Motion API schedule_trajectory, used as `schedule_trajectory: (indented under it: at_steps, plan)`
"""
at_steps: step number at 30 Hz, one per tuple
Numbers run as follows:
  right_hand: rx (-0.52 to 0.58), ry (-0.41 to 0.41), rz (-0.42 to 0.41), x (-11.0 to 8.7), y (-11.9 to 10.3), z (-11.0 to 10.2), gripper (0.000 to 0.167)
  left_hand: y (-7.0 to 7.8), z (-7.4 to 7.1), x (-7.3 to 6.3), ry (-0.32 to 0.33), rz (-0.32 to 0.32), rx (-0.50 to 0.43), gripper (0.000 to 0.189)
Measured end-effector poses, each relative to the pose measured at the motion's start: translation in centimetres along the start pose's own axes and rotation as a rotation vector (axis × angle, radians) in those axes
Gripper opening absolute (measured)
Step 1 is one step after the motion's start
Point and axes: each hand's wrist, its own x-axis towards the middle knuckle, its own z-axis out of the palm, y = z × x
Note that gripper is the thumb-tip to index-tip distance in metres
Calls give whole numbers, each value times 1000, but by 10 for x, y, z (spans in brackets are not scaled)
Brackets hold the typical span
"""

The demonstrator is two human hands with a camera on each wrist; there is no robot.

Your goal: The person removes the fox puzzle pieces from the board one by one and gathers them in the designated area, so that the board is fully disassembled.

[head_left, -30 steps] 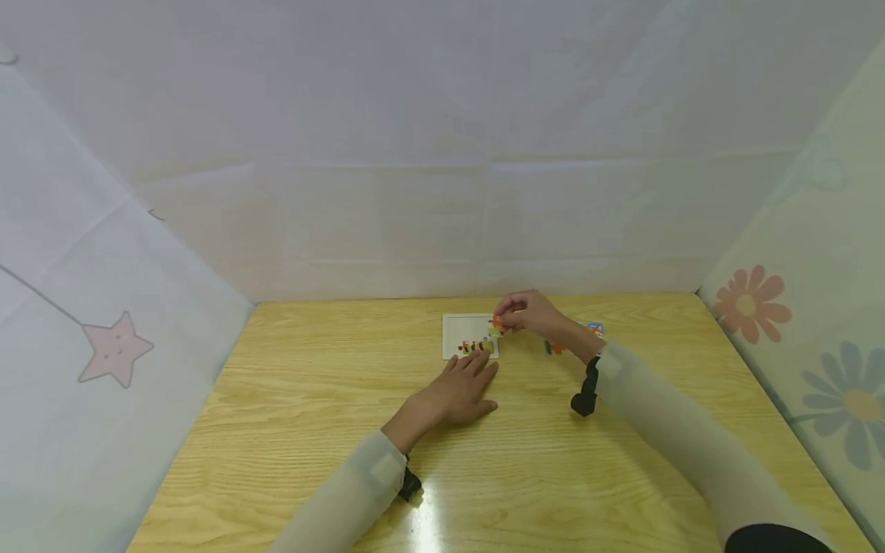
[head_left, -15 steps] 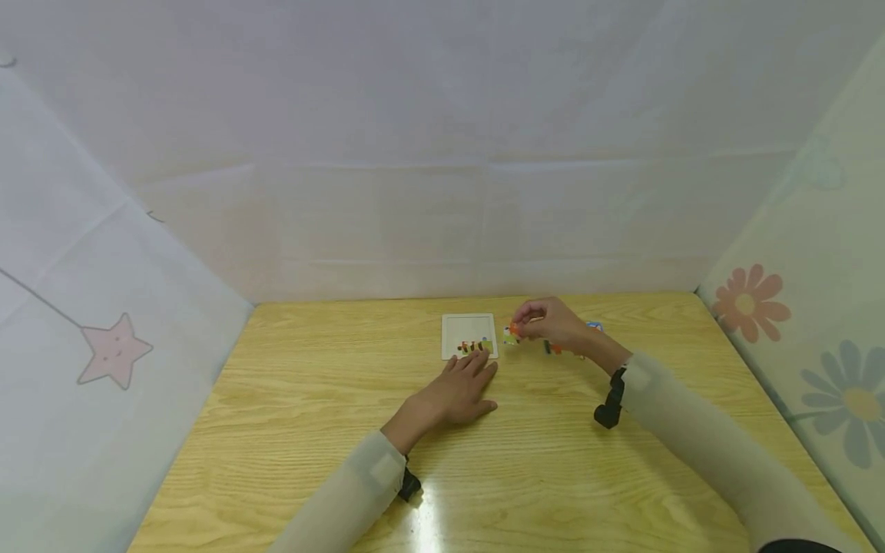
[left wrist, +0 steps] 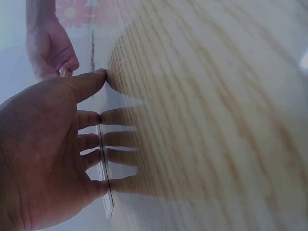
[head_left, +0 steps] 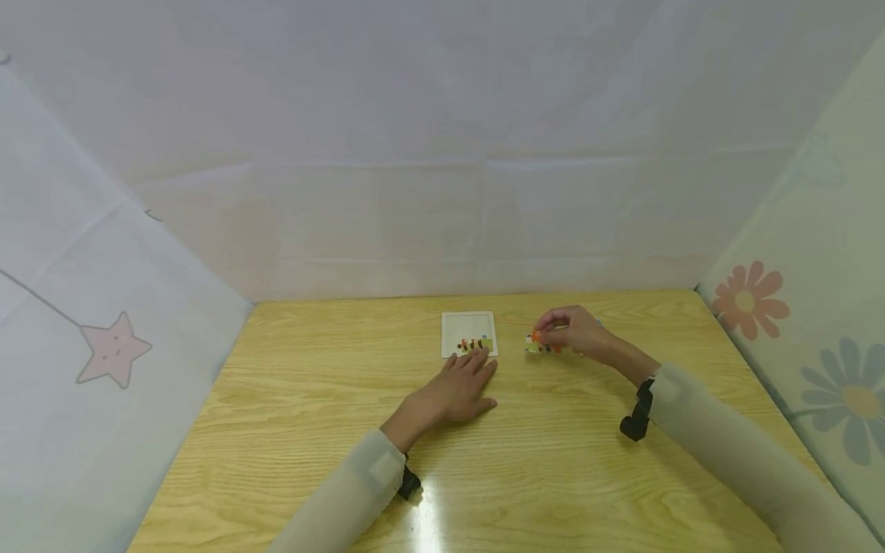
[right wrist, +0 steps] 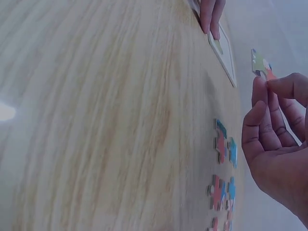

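Note:
My left hand (head_left: 458, 390) lies with fingers spread, its fingertips pressing on the near edge of a white square puzzle tray (head_left: 458, 326). A strip of jigsaw pieces (head_left: 473, 346) with a green, red and dark pattern fills part of the tray's near side. To the right of the tray, my right hand (head_left: 577, 335) pinches a jigsaw puzzle piece (right wrist: 260, 62) between thumb and fingers. That piece is green, orange and white, and it is held up off the table in the right wrist view.
Several loose jigsaw pieces (right wrist: 220, 142) in red and blue lie on the wooden table (head_left: 332, 430) under and beyond the right hand, mostly hidden in the head view. A pale cloth wall (head_left: 387, 223) rises behind the table, with printed side walls left and right.
My right hand has moved right, away from the tray and over to the loose pieces, carrying the jigsaw puzzle piece. The left hand has stayed in place at the tray's edge.

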Motion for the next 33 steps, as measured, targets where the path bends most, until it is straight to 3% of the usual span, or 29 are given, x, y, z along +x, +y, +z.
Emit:
schedule_trajectory:
  at_steps: [7, 15, 22, 33]
  plan:
    - [46, -8, 10, -13, 8, -7, 24, -1, 0, 0, 7, 2, -5, 76]
    - [-132, 13, -4, -27, 18, -8, 21, 0, -1, -1, 4, -1, -13, 75]
    - [-150, 36, -6, -31, 25, -7, 16, -1, 1, -1, 11, 3, -16, 75]
    - [-302, 81, -22, -36, 25, -6, 16, 1, 0, -2, 6, 5, -29, 75]
